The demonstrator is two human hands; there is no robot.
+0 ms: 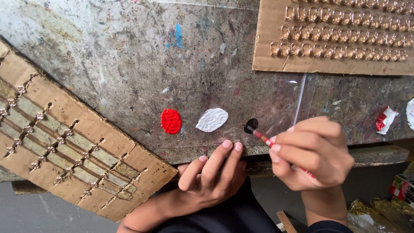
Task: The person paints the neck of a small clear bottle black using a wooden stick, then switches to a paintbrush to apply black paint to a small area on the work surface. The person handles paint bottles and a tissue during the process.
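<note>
While brush tip sits in black paint blob [251, 125] near tabletop [129, 64] edge, load only tip; roll it, don't jab. Right hand [312, 153] closed around thin red paintbrush [263, 138], pinch grip: keep it low on handle. Left hand [213, 172] holds nothing, fingers loosely curled on tabletop edge: brace there. Steer clear of white blob [212, 119] and red blob [171, 121] to left.

Three paint blobs [211, 119] are lying in a row near the tabletop [129, 56] front edge; cardboard sheet with small charms [64, 146] is overhanging at left; cardboard sheet with ring rows [336, 36] is sitting behind at right; brush [263, 138] tip is touching rightmost blob, right hand [312, 153] holding it; left hand [213, 174] is resting at edge
</note>
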